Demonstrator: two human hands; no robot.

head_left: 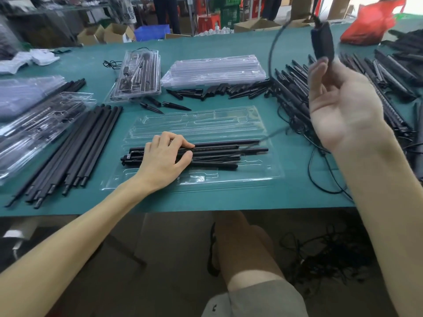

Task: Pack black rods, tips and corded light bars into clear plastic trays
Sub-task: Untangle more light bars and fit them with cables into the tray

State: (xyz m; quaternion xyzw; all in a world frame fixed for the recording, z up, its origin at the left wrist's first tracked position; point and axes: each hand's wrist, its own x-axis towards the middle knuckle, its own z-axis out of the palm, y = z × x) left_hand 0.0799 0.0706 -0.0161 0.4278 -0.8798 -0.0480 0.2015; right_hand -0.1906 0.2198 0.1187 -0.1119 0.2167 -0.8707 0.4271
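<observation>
Left of the open clear plastic tray (229, 120) on the green table top (206, 202) lies a stack of packed clear trays (34, 124), and between that stack and the tray a bundle of long black rods (75, 152). In the tray's near half lie several black rods and light bars (217, 152), side by side along its length. The left hand (164, 156) rests on them at the tray's left end, its lightly bent fingers laid over their tops and pressing down, not wrapped round them. Behind the tray lie loose black pointed tips (206, 92) and a stack of empty clear trays (215, 69). Above the tray's right end the right hand (343, 106) is raised, palm towards the camera, its fingertips pinching the lower end of a blurred black oblong box (322, 42) from which a thin black cord (274, 46) curves down. Right of the tray lies a tangled pile of black corded light bars (297, 99).
</observation>
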